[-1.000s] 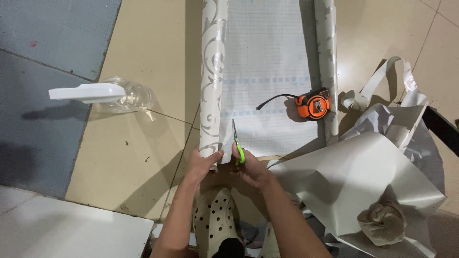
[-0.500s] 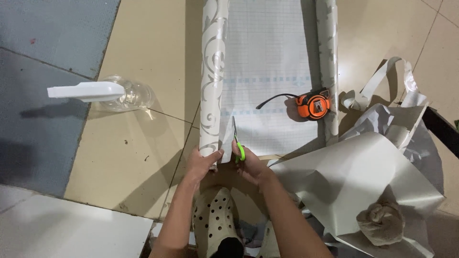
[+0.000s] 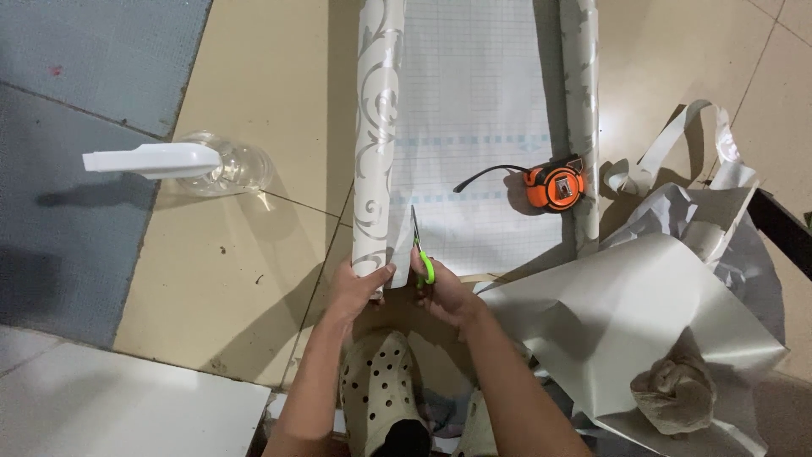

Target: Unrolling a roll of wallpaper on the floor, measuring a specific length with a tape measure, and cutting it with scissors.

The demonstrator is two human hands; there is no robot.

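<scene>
The person is kneeling on the tiled floor (image 3: 262, 93) and cutting a sheet of wallpaper (image 3: 474, 127) that is lying face down, its gridded backing showing and both long edges curling up into patterned rolls. The right hand (image 3: 444, 292) is clenched around the green handles of the scissors (image 3: 419, 245), whose blades are pointing away from the body, up the sheet, close beside the left roll. The left hand (image 3: 359, 288) is gripping the near end of that left roll (image 3: 376, 144), pinning it down just beside the blades.

To do this cut well, the printed grid lines seem the best guide: keeping the blades running along one line should give a straight edge. The left hand is holding the paper taut near the cut, which should be stopping it from buckling; its thumb is sitting close to the blades, so it ought to stay to the side of the cutting line. Long, partial closes of the blades would likely be leaving a cleaner edge than short snips.

An orange tape measure (image 3: 556, 186) is lying on the sheet near the right roll, a clear spray bottle (image 3: 190, 165) is standing on the floor to the left, and crumpled offcuts (image 3: 643, 322) are piling up on the right.
</scene>
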